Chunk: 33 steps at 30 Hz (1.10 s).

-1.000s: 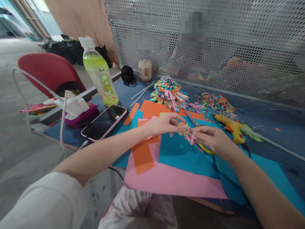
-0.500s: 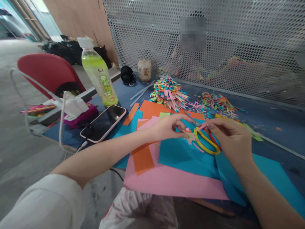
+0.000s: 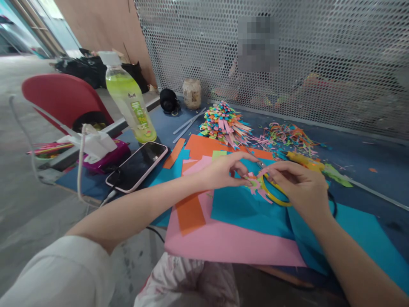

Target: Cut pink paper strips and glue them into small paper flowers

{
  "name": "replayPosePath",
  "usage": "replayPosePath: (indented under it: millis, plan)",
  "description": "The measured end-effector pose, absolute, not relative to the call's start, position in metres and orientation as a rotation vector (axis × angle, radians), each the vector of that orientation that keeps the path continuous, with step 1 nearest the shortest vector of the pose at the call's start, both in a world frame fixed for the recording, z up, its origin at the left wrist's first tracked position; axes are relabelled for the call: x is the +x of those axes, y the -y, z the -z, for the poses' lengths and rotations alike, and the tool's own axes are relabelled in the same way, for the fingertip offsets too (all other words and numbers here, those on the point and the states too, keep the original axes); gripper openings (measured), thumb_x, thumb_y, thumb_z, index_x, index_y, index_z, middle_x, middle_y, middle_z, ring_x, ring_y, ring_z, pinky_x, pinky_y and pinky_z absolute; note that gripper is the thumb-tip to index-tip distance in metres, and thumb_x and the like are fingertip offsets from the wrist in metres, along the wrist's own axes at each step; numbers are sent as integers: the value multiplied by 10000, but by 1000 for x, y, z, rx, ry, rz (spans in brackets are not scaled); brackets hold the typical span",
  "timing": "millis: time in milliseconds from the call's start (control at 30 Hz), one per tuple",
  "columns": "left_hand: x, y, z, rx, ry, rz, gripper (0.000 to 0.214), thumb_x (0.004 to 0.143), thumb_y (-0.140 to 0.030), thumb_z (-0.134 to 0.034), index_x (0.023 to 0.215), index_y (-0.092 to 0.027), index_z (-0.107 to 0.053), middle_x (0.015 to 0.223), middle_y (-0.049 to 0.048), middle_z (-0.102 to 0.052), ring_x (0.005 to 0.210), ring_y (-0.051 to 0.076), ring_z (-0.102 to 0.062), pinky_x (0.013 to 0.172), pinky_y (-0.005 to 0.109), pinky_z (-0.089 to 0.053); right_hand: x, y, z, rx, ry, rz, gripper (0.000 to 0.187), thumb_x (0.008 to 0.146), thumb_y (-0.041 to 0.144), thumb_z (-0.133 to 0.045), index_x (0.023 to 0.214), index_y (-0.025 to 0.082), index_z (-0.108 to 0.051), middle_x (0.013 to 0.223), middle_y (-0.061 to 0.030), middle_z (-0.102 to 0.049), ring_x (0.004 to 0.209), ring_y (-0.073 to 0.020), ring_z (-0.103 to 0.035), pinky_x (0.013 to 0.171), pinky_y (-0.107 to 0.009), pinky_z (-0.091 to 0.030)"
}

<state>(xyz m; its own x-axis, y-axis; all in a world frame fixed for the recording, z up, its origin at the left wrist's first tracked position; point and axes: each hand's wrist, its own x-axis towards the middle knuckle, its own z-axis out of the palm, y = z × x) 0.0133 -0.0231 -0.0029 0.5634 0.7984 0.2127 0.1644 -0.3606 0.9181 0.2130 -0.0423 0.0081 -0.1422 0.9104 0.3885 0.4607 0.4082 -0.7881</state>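
Observation:
Between thumb and fingers, my left hand (image 3: 228, 169) pinches a small cluster of pink, green and orange paper pieces (image 3: 254, 184). My right hand (image 3: 300, 183) is closed on a narrow pink paper strip (image 3: 263, 171), its tip close to the cluster. Scissors with yellow handles (image 3: 276, 197) lie on the blue paper (image 3: 246, 213), partly hidden behind my right hand. Beneath are sheets of pink paper (image 3: 236, 245) and orange paper (image 3: 191, 215). Farther back stands a cone of layered, many-coloured paper strips (image 3: 225, 123).
Paper scraps (image 3: 287, 136) lie by a perforated metal panel (image 3: 204, 47). A yellow glue gun (image 3: 303, 161) is behind my right hand. On the left are a phone (image 3: 137, 166), a drink bottle (image 3: 132, 106) and a tissue box (image 3: 105, 155). A glass jar (image 3: 191, 94) stands at the back.
My right hand has moved left, bringing the pink strip closer to the cluster; the glue gun behind it shows more. My left hand keeps its pinch in nearly the same place.

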Motion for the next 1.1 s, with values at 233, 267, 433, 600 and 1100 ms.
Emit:
replayPosePath:
  millis: [233,267,433,600,1100]
  plan:
    - [13,24,1,1871,-824,-797,518,700,-229,-687,1169,-153,-480,838,38,-668,776,120,-617,657,232,-444,214,42,-7,-1215,1795,-702,144,760,390,-631,712,258,-664,727,-13,-679,673,-184,-625,661,-350,-521]
    - [13,24,1,1875,-825,-793,516,703,-233,-686,1169,-158,-477,846,39,-671,773,118,-618,661,234,-446,214,42,-7,-1223,1804,-711,152,769,393,-620,717,257,-664,724,-15,-677,671,-184,-624,658,-348,-518]
    - [13,25,2,1897,-820,-787,497,715,-220,-674,1166,-156,-474,850,39,-675,754,109,-612,663,234,-445,213,41,-9,-1200,1846,-756,190,784,412,-596,740,239,-662,709,-12,-661,647,-164,-612,621,-310,-504]
    - [13,24,3,1910,-816,-806,507,707,-228,-680,1164,-142,-478,824,35,-671,736,107,-610,651,229,-446,210,42,-11,-1191,1838,-807,170,797,383,-585,727,240,-644,666,0,-634,606,-139,-591,592,-275,-486]
    - [14,25,2,1925,-814,-810,486,718,-222,-665,1158,-141,-476,815,35,-673,737,108,-617,642,223,-449,210,41,-13,-1207,1785,-939,260,754,472,-600,733,214,-632,594,2,-590,533,-129,-536,518,-278,-442]
